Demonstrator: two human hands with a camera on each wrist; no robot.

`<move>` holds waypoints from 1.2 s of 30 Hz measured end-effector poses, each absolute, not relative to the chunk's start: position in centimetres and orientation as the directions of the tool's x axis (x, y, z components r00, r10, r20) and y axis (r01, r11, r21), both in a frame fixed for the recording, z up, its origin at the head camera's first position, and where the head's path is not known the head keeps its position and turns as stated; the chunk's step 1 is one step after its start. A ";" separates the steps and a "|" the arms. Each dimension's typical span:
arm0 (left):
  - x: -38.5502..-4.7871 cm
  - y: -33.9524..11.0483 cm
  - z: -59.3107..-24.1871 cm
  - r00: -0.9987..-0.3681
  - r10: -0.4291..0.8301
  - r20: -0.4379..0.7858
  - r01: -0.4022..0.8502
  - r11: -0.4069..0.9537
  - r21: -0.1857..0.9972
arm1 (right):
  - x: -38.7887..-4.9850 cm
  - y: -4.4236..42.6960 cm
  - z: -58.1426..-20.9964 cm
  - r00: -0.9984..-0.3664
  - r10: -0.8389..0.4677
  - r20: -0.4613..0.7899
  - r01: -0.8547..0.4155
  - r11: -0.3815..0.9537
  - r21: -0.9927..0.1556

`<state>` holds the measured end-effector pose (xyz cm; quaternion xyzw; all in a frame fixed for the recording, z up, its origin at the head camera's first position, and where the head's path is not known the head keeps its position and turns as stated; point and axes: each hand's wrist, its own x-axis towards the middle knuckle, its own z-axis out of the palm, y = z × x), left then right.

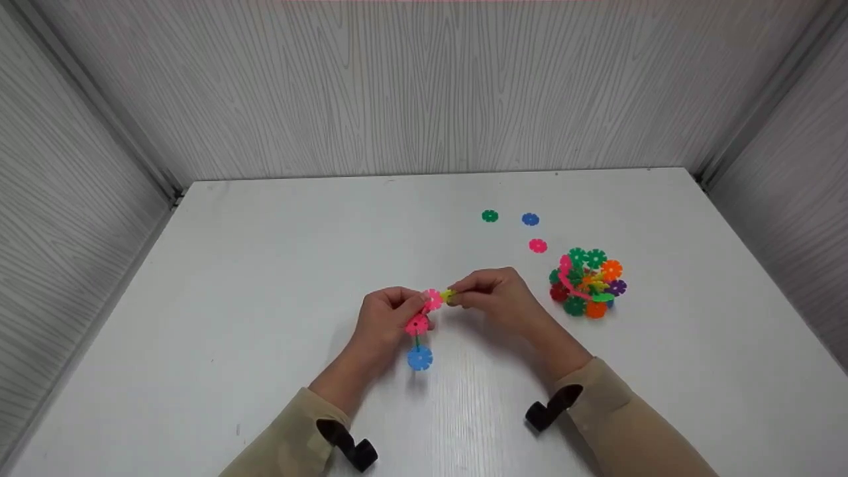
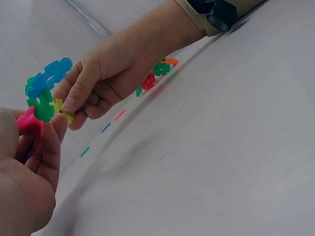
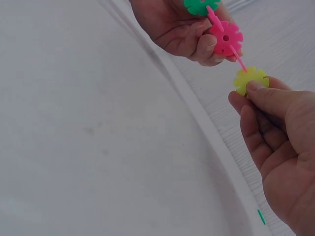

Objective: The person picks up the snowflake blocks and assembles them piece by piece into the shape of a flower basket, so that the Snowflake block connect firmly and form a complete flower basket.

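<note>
My left hand point(image 1: 384, 321) pinches a short chain of notched plastic discs above the table. In the chain are pink discs point(image 3: 227, 38), a green disc point(image 2: 44, 105) and a blue disc point(image 1: 420, 358) that hangs at the near end. Between the thumb and fingers of my right hand point(image 1: 500, 298) is a yellow disc point(image 3: 251, 80). The yellow disc touches the edge of a pink disc at the chain's far end; how deep the slots sit in each other I cannot tell.
Right of my hands stands a rounded cluster point(image 1: 586, 285) of joined discs in many colours. Loose on the white table point(image 1: 265, 265) behind it lie a green disc point(image 1: 490, 216), a blue disc point(image 1: 530, 219) and a pink disc point(image 1: 538, 246). Wood-grain panels point(image 1: 424, 86) enclose the back and sides.
</note>
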<state>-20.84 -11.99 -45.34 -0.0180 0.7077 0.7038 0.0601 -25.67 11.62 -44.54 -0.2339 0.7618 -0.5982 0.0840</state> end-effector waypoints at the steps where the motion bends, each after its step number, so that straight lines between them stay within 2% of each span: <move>1: -20.8 -12.0 -45.3 -0.991 0.057 -0.118 -0.117 0.012 0.993 | -25.7 11.6 -44.5 -0.874 -0.460 0.155 -0.261 0.174 -0.950; 13: -21.0 -11.9 -45.1 -0.985 0.087 -0.146 -0.149 -0.023 0.989 | -25.8 11.7 -44.3 -0.856 -0.483 0.186 -0.307 0.184 -0.934; 29: -21.0 -12.0 -45.2 -0.989 0.030 -0.144 -0.146 -0.056 0.988 | -25.4 11.2 -44.3 -0.896 -0.394 0.207 -0.293 0.171 -0.941; 36: -20.8 -11.9 -45.2 -0.988 0.052 -0.148 -0.149 -0.029 0.988 | -25.5 11.3 -44.4 -0.875 -0.434 0.213 -0.306 0.156 -0.939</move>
